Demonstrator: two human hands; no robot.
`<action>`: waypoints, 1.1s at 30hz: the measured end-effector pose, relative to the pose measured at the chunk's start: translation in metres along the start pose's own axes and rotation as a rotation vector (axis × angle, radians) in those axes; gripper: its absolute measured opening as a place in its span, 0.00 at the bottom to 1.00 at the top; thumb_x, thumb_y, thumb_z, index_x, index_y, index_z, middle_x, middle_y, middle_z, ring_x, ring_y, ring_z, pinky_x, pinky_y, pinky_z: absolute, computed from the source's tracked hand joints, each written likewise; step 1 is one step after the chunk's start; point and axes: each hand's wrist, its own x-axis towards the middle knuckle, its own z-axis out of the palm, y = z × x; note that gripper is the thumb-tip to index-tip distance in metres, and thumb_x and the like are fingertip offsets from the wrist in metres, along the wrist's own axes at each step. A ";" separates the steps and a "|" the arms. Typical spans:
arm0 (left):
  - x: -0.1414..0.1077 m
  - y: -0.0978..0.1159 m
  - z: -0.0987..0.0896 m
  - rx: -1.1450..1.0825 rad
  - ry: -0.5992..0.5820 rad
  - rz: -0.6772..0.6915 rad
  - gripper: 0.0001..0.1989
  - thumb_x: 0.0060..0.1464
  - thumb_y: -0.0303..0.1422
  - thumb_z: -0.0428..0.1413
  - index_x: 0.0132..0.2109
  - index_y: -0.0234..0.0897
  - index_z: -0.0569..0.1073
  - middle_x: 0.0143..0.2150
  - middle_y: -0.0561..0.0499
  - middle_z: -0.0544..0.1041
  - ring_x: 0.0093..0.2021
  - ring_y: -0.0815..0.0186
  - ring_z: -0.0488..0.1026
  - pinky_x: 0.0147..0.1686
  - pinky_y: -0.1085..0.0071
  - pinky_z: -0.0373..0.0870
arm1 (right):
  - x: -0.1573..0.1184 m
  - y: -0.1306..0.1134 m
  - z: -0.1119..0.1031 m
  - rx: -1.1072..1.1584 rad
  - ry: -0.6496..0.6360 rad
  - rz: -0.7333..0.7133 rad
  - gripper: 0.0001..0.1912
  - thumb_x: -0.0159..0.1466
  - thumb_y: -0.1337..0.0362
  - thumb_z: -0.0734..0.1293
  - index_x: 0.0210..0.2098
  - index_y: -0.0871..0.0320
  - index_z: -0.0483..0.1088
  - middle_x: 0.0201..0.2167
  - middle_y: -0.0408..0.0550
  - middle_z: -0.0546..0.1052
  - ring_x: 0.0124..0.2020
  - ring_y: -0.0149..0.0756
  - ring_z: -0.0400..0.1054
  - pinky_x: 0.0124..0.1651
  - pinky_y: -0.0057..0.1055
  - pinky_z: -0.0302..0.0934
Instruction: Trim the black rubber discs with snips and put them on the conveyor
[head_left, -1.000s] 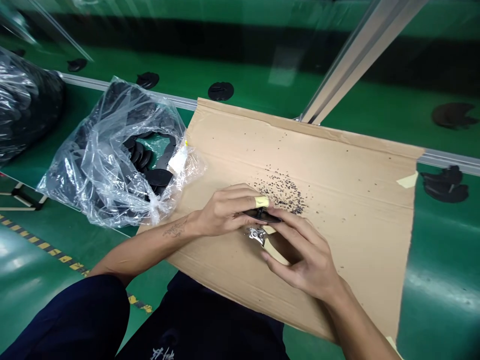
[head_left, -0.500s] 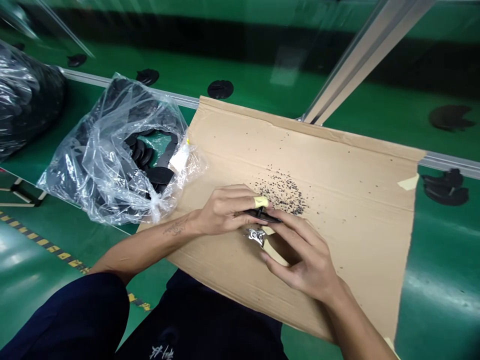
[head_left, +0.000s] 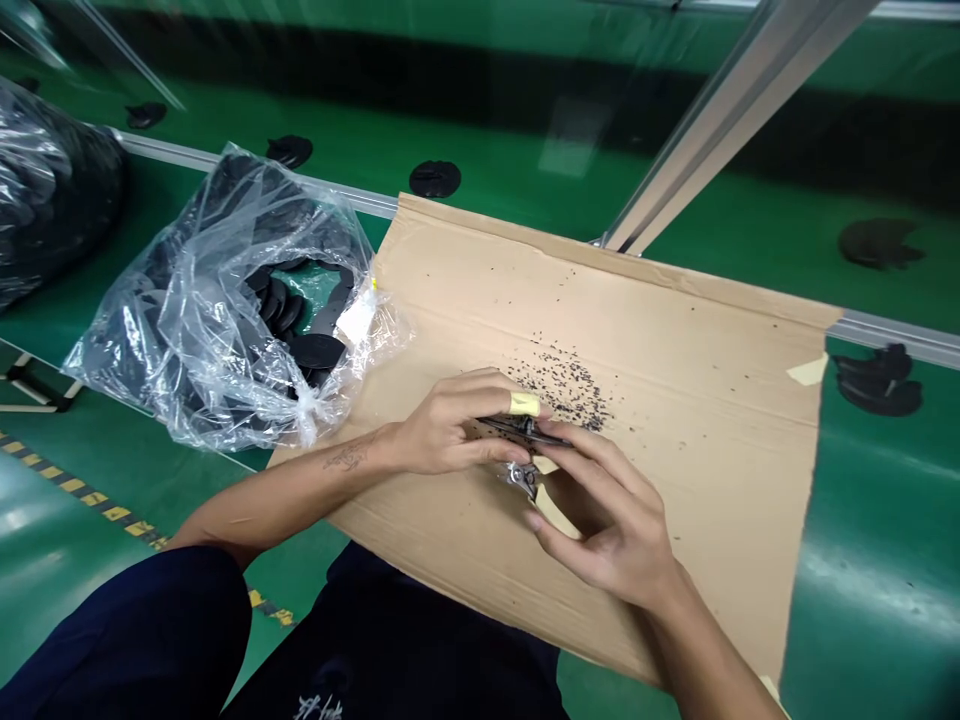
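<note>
A thin black disc-shaped part [head_left: 506, 428] is pinched in my left hand [head_left: 461, 420], thumb below and fingers above, yellow tape on one finger. My right hand [head_left: 611, 510] is wrapped round a small pair of metal pliers [head_left: 523, 477] with pale yellow tape on the handle. Its upper fingers also touch the right end of the black part. The pliers' head is just below the part, and their jaws are partly hidden. Beyond my hands, many tiny black bits [head_left: 574, 385] lie scattered on the cardboard sheet [head_left: 675, 400].
A clear plastic bag [head_left: 202, 330] of black discs lies left of the cardboard, with a fuller bag [head_left: 52, 190] farther left. A metal post [head_left: 697, 130] rises at the back. Another black part [head_left: 879, 380] sits on the green surface at the right.
The black part has tilted slightly between my hands, and my left thumb has shifted along its underside. The pliers and my right hand have moved slightly to the right.
</note>
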 end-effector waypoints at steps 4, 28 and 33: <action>0.003 0.005 -0.007 -0.310 -0.050 -0.246 0.27 0.69 0.49 0.45 0.50 0.34 0.81 0.45 0.41 0.82 0.46 0.62 0.80 0.47 0.65 0.78 | 0.000 0.000 -0.004 0.084 -0.017 0.033 0.27 0.60 0.66 0.74 0.58 0.54 0.71 0.59 0.59 0.74 0.57 0.52 0.73 0.58 0.49 0.72; 0.001 0.005 0.000 -0.120 -0.118 -0.114 0.13 0.67 0.39 0.55 0.43 0.33 0.77 0.35 0.46 0.78 0.36 0.68 0.75 0.37 0.73 0.74 | 0.002 -0.001 -0.003 0.277 -0.036 0.061 0.23 0.61 0.66 0.72 0.55 0.53 0.69 0.55 0.57 0.73 0.56 0.48 0.70 0.57 0.47 0.71; -0.001 0.002 0.002 -0.138 -0.132 -0.044 0.26 0.64 0.50 0.54 0.56 0.32 0.74 0.43 0.40 0.80 0.44 0.62 0.78 0.43 0.67 0.77 | 0.002 -0.002 -0.004 0.249 0.016 0.094 0.23 0.61 0.66 0.72 0.56 0.52 0.70 0.55 0.56 0.73 0.57 0.50 0.69 0.59 0.49 0.69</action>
